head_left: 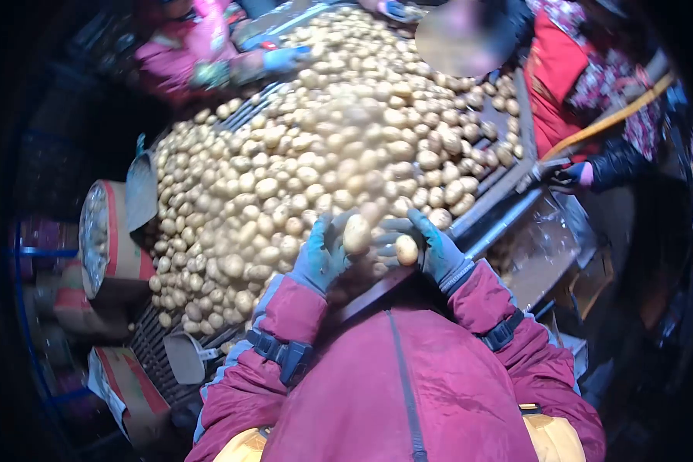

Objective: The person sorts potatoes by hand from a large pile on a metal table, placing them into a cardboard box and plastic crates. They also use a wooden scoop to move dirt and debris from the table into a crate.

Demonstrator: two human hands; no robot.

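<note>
My left hand, in a blue-grey glove, is closed around a pale, oval potato. Close beside it, my right hand wears a similar glove and has its fingers curled about a smaller, rounder potato. Both hands are over the near edge of a large heap of potatoes, just in front of my body. The two held potatoes are apart from each other. Parts of the fingers behind the potatoes are hidden.
The heap lies on a slatted metal table. At the left stand a filled cardboard box and a grey scoop; another scoop lies below. Co-workers' gloved hands reach in from the far side. A person in red stands right.
</note>
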